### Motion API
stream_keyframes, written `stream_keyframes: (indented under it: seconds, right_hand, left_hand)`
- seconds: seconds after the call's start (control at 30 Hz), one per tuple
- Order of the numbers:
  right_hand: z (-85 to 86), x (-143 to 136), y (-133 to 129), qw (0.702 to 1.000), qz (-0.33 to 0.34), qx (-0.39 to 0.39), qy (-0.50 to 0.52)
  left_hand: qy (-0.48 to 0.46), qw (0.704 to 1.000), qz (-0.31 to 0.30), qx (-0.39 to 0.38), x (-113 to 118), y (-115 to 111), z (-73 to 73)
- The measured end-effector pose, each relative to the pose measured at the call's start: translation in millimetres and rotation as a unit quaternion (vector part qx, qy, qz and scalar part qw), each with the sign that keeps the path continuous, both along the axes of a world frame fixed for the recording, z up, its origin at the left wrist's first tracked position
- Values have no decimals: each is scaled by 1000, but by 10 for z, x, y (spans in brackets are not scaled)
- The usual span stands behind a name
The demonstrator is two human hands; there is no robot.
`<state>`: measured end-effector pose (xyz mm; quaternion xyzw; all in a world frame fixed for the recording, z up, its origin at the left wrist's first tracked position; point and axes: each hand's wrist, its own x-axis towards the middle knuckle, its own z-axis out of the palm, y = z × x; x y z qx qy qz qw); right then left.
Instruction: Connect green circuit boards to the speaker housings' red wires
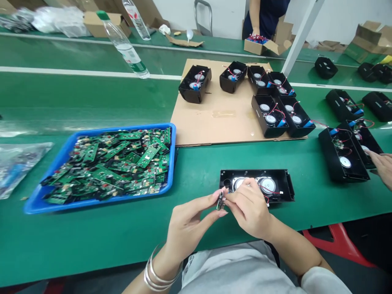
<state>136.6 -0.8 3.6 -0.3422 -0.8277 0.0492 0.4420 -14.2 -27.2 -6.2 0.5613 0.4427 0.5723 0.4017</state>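
My left hand (pixel 192 223) pinches a small circuit board (pixel 220 201) on edge between thumb and fingers. Against the board's right side, my right hand (pixel 251 208) has its fingertips pressed together; what they hold, if anything, is hidden. Just beyond both hands lies a black speaker housing (pixel 286 185) with its open side up. Two round silver speakers (pixel 267 185) sit in it, one partly covered by my right hand. Thin red and black wires (pixel 275 191) with small white plugs run from it. To the left, a blue tray (pixel 173 163) is heaped with green circuit boards (pixel 114 163).
Several black housings (pixel 195 83) with speakers stand on a cardboard sheet (pixel 211 122). More housings (pixel 343 159) are at the right, where another person's hand (pixel 382 165) reaches in. Water bottles (pixel 125 49), a plastic bag (pixel 21 167) and a metal post (pixel 301 36) are around the green table.
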Motion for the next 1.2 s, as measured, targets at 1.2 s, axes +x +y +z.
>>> stream_keyframes:
  seconds: [1.2]
  right_hand:
    - [-240,858,219,987,-102,-85,-93]
  left_hand:
    - [144,977,-17,-159,567,192,3]
